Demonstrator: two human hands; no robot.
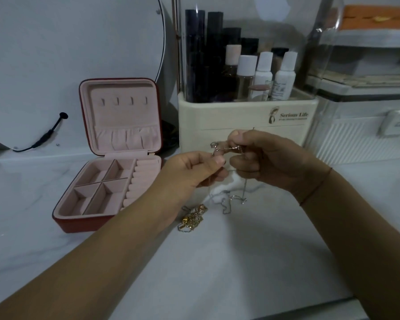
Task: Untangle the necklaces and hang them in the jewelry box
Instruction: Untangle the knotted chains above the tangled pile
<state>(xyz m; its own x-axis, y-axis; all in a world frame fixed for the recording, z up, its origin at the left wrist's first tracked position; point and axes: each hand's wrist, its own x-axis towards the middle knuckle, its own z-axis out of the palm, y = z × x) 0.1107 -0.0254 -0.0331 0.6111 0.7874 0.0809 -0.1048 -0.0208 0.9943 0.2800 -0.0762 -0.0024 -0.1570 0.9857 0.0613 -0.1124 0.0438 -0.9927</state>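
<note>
A thin silver and rose chain tangle [225, 147] is stretched between both hands above the tabletop. My left hand [189, 174] pinches its left end, and my right hand [268, 158] pinches the right end. A loop of silver chain [234, 200] hangs below the hands down to the table. A knot of gold necklaces [192, 219] lies on the table under my left wrist. The red jewelry box [83, 225] stands open at the left, with a pink lining and a row of bare hooks [124, 101] in its lid.
A cream cosmetics organiser [247, 125] with bottles stands right behind the hands. A clear ribbed container [360, 139] is at the right. A round mirror [56, 54] with a black cable [49, 132] leans at the back left. The table's front edge [240, 316] runs below.
</note>
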